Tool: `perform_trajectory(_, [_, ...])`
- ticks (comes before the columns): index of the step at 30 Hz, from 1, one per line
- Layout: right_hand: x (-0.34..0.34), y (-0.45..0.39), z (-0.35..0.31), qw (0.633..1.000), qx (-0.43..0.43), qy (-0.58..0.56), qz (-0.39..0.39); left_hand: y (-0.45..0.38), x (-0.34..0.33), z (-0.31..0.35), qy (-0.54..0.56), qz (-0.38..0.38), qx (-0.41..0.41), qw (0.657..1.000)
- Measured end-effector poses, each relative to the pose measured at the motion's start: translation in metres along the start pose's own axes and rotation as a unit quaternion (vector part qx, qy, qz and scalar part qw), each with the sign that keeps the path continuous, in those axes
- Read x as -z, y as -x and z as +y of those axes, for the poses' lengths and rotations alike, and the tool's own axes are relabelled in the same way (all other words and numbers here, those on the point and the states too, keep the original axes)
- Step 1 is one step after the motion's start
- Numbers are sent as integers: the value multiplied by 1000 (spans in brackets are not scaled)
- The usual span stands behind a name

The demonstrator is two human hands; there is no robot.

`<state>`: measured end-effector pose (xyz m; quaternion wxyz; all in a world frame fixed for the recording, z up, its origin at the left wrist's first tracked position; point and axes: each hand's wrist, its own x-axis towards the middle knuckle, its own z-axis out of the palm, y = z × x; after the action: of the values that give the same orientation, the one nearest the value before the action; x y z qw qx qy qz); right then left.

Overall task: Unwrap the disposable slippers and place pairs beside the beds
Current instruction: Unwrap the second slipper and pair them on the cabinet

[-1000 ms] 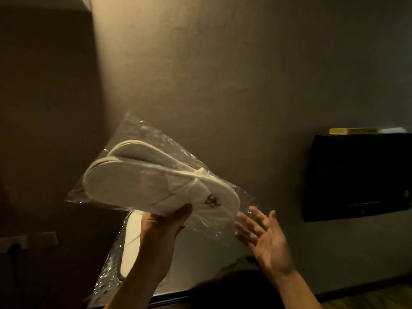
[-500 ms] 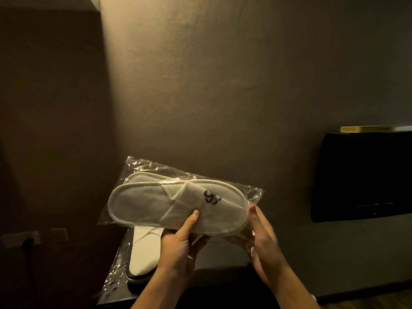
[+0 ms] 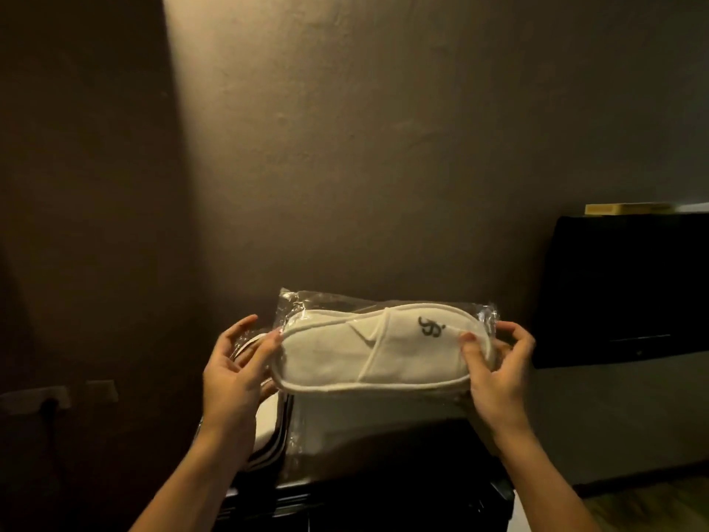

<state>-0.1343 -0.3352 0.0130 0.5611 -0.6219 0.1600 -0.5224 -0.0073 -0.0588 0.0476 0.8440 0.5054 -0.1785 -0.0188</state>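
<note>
A pair of white disposable slippers (image 3: 345, 355) with a dark logo on the toe is sealed in a clear plastic wrapper (image 3: 299, 301), held level in front of me. My left hand (image 3: 234, 374) pinches the heel end of the pack. My right hand (image 3: 495, 366) grips the toe end, thumb on top. A second wrapped pair of slippers (image 3: 268, 416) lies below on a dark table (image 3: 383, 489), partly hidden behind my left hand and the held pack.
A plain wall rises behind. A dark television (image 3: 621, 289) hangs on the right with a yellow object (image 3: 629, 208) on top. Wall sockets (image 3: 57, 395) sit low on the left. Wooden floor (image 3: 652, 508) shows at the bottom right.
The pack has come down and turned level. My left hand shifted from under its middle to the heel end, and my right hand went from open to gripping the toe end.
</note>
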Motion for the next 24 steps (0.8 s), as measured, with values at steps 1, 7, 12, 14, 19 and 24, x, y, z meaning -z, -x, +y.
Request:
perform_trajectory(1, [-1, 2, -2, 1000, 25, 16, 5, -1, 1, -2, -27, -4, -3, 1000])
perform_trajectory(7, [4, -2, -8, 999, 18, -18, -35, -3, 15, -22, -86, -13, 11, 996])
perform_trajectory(12, [19, -9, -9, 989, -55, -71, -118, -5, 23, -23, -102, -46, 12, 994])
perform_trajectory(14, [26, -10, -13, 971, -126, -123, -162, -7, 28, -19, -119, -57, -8, 991])
perform_trajectory(19, [50, -6, -21, 966, 18, -66, -248, -5, 36, -1, -166, -139, -110, 970])
perform_trajectory(24, [47, 4, -21, 963, 154, 9, -219, 3, 33, 1, -188, -160, -222, 943])
